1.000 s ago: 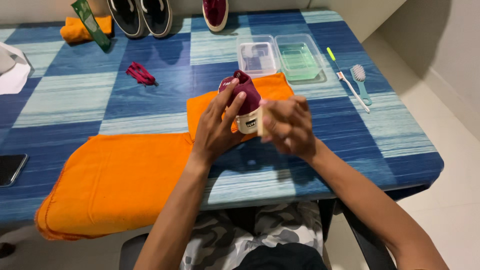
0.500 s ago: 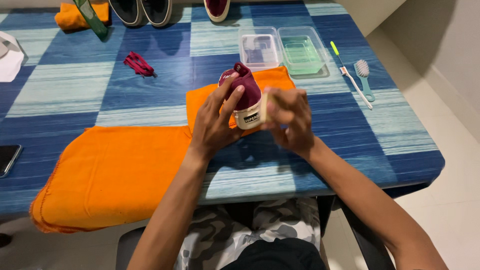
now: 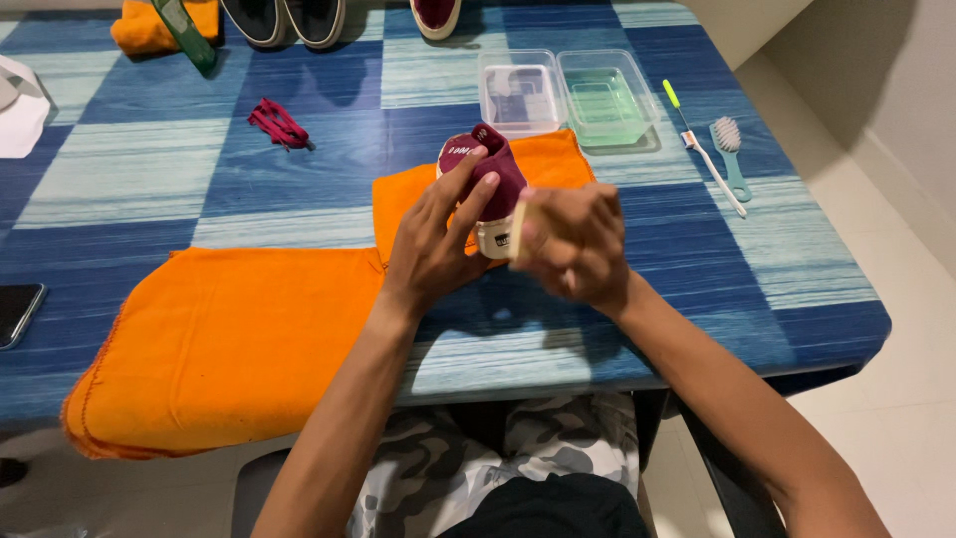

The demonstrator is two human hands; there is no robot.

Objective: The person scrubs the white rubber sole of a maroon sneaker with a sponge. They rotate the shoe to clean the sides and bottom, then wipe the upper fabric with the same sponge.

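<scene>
Head view: maroon shoe (image 3: 490,179) held above the desk (image 3: 299,189).
Left hand (image 3: 438,244): spread, cradling it.
Right hand (image 3: 573,244): blurred, apparently pinching a pale scrubber at its sole.
Progress: mid-clean; laces (image 3: 279,123) out.

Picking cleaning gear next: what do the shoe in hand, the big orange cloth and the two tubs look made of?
Shoe: maroon upper looks matte fabric, white sole band likely rubber. Orange cloth: soft woven cotton-like fabric, stitched edge, folds. Tubs: clear glossy plastic; table pattern shows through.
</scene>
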